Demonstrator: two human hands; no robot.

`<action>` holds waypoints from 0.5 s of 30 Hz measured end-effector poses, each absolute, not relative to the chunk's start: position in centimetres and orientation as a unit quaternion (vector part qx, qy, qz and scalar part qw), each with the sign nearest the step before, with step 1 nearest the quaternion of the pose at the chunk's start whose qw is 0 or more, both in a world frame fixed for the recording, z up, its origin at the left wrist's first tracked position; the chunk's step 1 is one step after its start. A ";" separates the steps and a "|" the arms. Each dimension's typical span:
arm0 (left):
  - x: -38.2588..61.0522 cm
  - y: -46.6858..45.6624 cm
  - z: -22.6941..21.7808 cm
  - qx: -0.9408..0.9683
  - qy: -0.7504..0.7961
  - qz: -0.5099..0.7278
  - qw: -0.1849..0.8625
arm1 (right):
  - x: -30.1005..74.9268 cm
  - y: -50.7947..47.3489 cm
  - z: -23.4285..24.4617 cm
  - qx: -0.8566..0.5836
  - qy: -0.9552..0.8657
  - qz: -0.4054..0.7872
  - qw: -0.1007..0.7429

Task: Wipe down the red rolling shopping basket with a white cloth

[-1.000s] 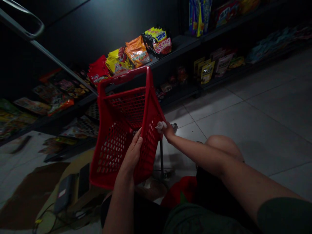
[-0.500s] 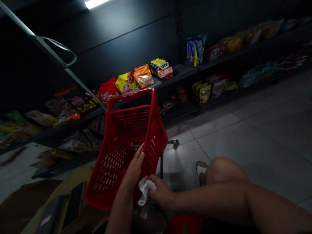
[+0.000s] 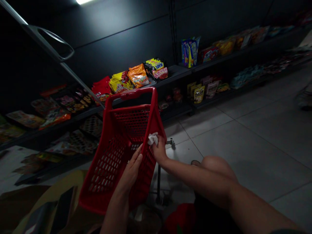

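As red basket (image 3: 123, 154) stretches away, lengthwise, handle (image 3: 133, 95) toward shelves (image 3: 175, 74)

Before you, the shopping cart (image 3: 97, 197) is red, patterned with rows of slots; your wipe (image 3: 152, 138) is white; the floor tiles (image 3: 214, 138) are grey, dark-lined.

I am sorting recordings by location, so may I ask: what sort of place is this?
Most likely a shop aisle, perhaps in a supermarket: long dark shelves carry rows of shiny, colourful plastic snack packets, and a red perforated plastic shopping cart stands in front of them.
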State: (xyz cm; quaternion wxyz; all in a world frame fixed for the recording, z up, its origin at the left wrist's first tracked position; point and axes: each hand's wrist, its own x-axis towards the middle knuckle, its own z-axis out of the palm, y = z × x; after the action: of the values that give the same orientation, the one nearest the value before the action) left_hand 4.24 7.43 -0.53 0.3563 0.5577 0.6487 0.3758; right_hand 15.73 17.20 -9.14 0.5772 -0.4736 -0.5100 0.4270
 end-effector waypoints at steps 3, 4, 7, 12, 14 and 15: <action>3.7 7.8 -0.6 0.559 0.653 0.367 0.355 | 15.4 12.5 -10.0 -0.396 -0.587 0.459 0.537; 3.4 8.0 -0.6 0.558 0.656 0.363 0.355 | 15.6 11.9 -10.0 -0.366 -0.607 0.472 0.525; 2.5 8.0 -0.5 0.570 0.653 0.356 0.350 | 16.7 14.2 -8.8 -0.358 -0.586 0.481 0.546; 1.6 6.9 0.1 0.582 0.646 0.342 0.357 | 18.0 21.7 -5.0 -0.408 -0.497 0.407 0.648; 1.4 6.3 0.3 0.586 0.639 0.339 0.365 | 17.5 22.2 -4.7 -0.371 -0.532 0.400 0.648; 1.3 6.0 0.4 0.589 0.637 0.335 0.368 | 17.2 21.9 -5.0 -0.360 -0.554 0.393 0.640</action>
State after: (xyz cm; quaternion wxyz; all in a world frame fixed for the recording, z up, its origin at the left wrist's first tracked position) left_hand 1.28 5.97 0.40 0.3676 0.5886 0.6372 0.3353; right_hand 17.23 21.86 -5.00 0.6397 -0.3605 -0.5537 0.3927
